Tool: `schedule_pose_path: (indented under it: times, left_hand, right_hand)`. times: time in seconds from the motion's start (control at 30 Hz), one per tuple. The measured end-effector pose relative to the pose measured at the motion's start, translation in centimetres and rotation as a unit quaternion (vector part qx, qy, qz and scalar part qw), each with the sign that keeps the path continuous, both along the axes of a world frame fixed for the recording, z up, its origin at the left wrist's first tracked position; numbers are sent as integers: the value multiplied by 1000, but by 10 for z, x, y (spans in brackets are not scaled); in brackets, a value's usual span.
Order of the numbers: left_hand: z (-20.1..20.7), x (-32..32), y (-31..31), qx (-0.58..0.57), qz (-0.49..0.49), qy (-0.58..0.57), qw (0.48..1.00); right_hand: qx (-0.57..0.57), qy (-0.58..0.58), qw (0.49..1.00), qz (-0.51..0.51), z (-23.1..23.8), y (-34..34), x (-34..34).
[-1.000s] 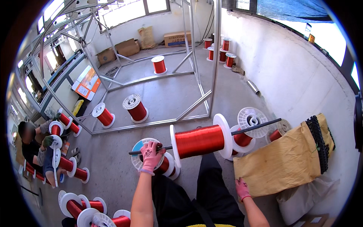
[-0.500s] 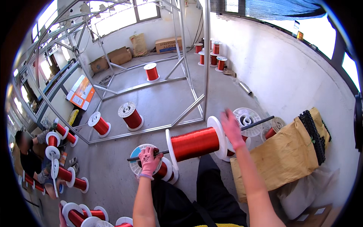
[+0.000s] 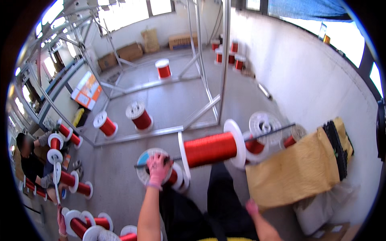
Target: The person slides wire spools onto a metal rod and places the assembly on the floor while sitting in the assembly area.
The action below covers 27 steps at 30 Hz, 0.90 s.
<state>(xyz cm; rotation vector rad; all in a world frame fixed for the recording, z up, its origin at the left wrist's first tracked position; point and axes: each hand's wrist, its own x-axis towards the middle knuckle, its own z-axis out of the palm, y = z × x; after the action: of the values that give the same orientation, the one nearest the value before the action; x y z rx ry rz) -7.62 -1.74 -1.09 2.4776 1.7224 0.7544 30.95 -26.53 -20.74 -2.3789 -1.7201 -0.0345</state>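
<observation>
A large spool of red wire (image 3: 210, 150) with white flanges hangs crosswise before me on a dark rod (image 3: 274, 131) that passes through its core. My left hand (image 3: 158, 168), in a pink glove, is wrapped round the rod on the left of the spool. Just under that hand stands a spool with a white and blue flange (image 3: 141, 161). My right hand (image 3: 252, 207), also pink-gloved, is low beside my leg, near the brown paper sheet. It is off the rod and small and blurred, so its fingers cannot be made out.
Several red spools (image 3: 139, 115) stand on the floor inside a metal frame (image 3: 161, 131). Brown paper (image 3: 293, 168) and white spools (image 3: 263, 124) are at right. At left a person (image 3: 30, 156) sits by more spools; another pink-gloved hand (image 3: 61, 221) is at lower left.
My right hand has left the right side of the spool and dropped down toward my leg. My left hand still holds the rod, and the spool has shifted slightly right.
</observation>
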Motion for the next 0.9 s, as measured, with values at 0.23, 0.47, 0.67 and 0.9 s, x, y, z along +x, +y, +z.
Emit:
schedule_pose_path:
  times: [0.23,0.47,0.67,0.9]
  left_hand:
    - [6,0,1,-7,-22,-27,999]
    - [11,6,3,-3,-24,-24,999]
    - [7,1,2,4,-16,-23,1000]
    - [12,5,2,-6,-27,-29,999]
  right_hand:
    - [-168,9,986,-18,29,-47,32]
    - [-65,138,987,-51,68,-17,13]
    - [118,278,943,-142,137,28,-1]
    - [254,315,915,-3,303,220,5]
